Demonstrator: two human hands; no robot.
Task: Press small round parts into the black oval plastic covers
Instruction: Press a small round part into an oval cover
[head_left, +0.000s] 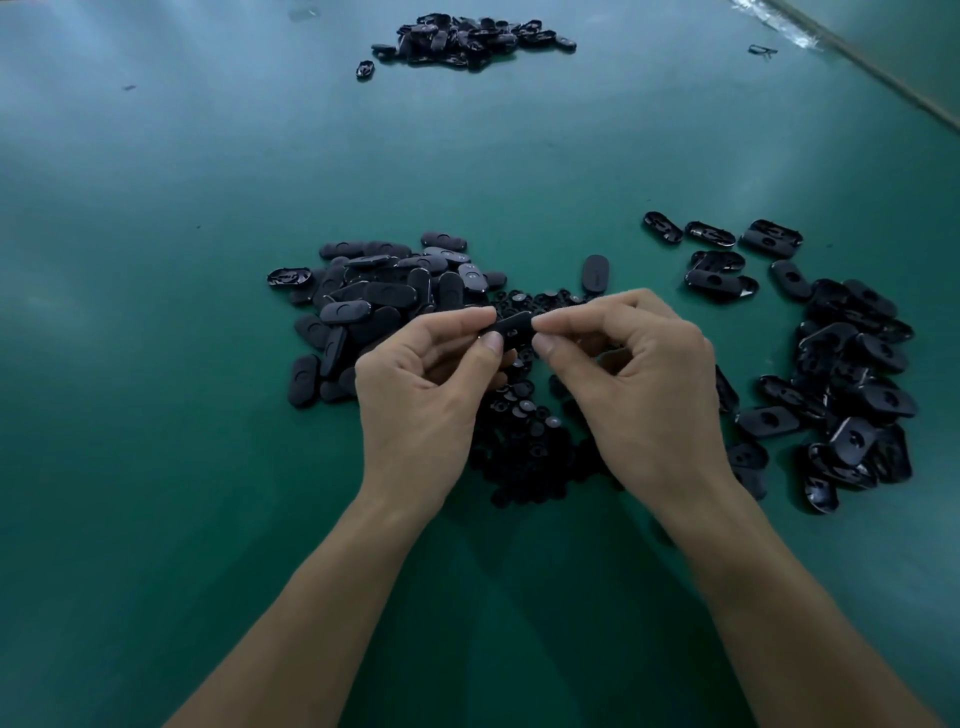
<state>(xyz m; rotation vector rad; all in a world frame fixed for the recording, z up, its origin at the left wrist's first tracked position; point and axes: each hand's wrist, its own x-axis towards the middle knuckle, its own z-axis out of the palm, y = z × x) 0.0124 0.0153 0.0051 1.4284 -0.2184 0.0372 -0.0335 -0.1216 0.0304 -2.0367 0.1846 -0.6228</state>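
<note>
Head view, one frame. Green desk (208, 197) carries all the stock.

Hands: left hand (415, 387) and right hand (647, 382) meet over the middle of the desk with one black oval cover (511, 329) held between them, lifted off the surface.
- Left fingers (491, 341): thumb and forefinger closed in a pinch on the cover's left end, other fingers curled underneath.
- Right fingers (545, 344): thumb and forefinger closed in a pinch on the cover's right end, other fingers curled toward the palm.
- The cover lies roughly level, long axis left to right. A small pale mark shows on its upper face. Cannot tell whether a round part is seated in it.

Stock on the desk:
- Small round parts (524, 441): a dark heap directly beneath and between the hands, partly hidden by them.
- Left heap of covers (363, 306): touching the round parts on their left side, mostly smooth matte faces up.
- Single cover (595, 272): just beyond the round parts on the far side.
- Right scatter of covers (852, 384): toward the right edge, loosely spread, many with hollow glossy undersides up.
- Far heap of covers (462, 39): near the far edge, well apart from the rest.
- Small dark item (762, 50): near the far right corner, too small to identify.
</note>
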